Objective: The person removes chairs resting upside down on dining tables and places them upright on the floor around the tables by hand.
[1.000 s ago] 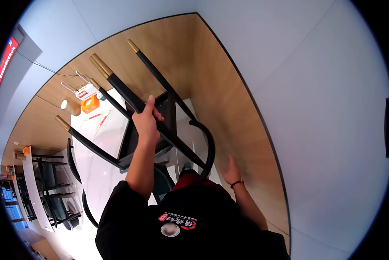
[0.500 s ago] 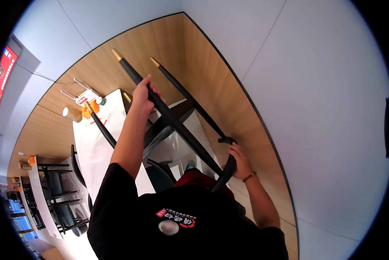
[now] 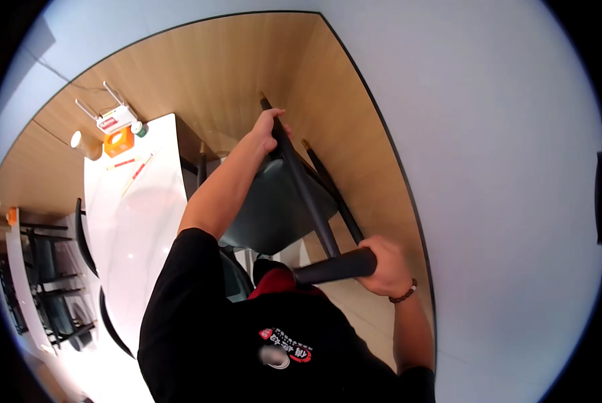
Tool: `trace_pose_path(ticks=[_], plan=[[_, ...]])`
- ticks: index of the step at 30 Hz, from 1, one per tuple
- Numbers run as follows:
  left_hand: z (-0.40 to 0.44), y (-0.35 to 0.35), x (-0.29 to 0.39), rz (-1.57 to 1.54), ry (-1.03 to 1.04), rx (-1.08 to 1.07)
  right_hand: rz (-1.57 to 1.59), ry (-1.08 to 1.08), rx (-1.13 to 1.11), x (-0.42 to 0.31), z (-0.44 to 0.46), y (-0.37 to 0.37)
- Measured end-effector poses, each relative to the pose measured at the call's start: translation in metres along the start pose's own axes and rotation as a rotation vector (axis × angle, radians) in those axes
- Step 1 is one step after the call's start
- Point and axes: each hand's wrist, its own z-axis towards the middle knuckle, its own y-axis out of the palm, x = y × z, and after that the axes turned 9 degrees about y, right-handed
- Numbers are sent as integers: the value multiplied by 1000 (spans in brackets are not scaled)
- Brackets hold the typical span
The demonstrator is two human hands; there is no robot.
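A black chair is tilted in front of me, its legs pointing away and tipped in brass colour. Its thick black back rail lies nearest my body. My left hand is wrapped round one leg close to the brass tip. My right hand grips the right end of the back rail, with some motion blur. Past the leg I see a dark green seat, partly covered by my left forearm and the leg.
Wood panelling meets in a corner close to the chair. To the left stands a white table with an orange box, a jar, a router and red-and-white paper strips. More chairs stand at far left.
The chair has turned and come lower, so the green seat now shows broadly. My left hand has shifted right in view with the leg; my right hand stays on the back rail.
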Motion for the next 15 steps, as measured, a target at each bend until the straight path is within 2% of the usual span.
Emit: trace_pose_path(ticks=[2, 4, 5, 6, 7, 8, 9, 11, 13, 15], plan=[[15, -18, 7, -27, -63, 4, -30, 95, -73, -13, 34, 4], [23, -61, 14, -5, 110, -259, -15, 149, -152, -14, 77, 22], [24, -79, 17, -33, 114, -230, 13, 216, -213, -13, 102, 36], [21, -95, 23, -43, 211, -180, 11, 200, -251, -11, 126, 52], [15, -117, 27, -50, 307, -122, -10, 337, -312, -8, 149, 71], [7, -145, 30, -125, 387, -150, -39, 472, -372, -6, 175, 96], [-11, -171, 30, -150, 402, -107, -49, 446, -416, 3, 199, 120], [-60, -230, 10, -110, 560, -121, -34, 503, -505, 24, 242, 171], [-117, -288, -28, -85, 532, 37, -23, 515, -555, 38, 266, 220], [-195, -319, -76, -240, 383, 190, 9, 544, -590, 39, 287, 254]])
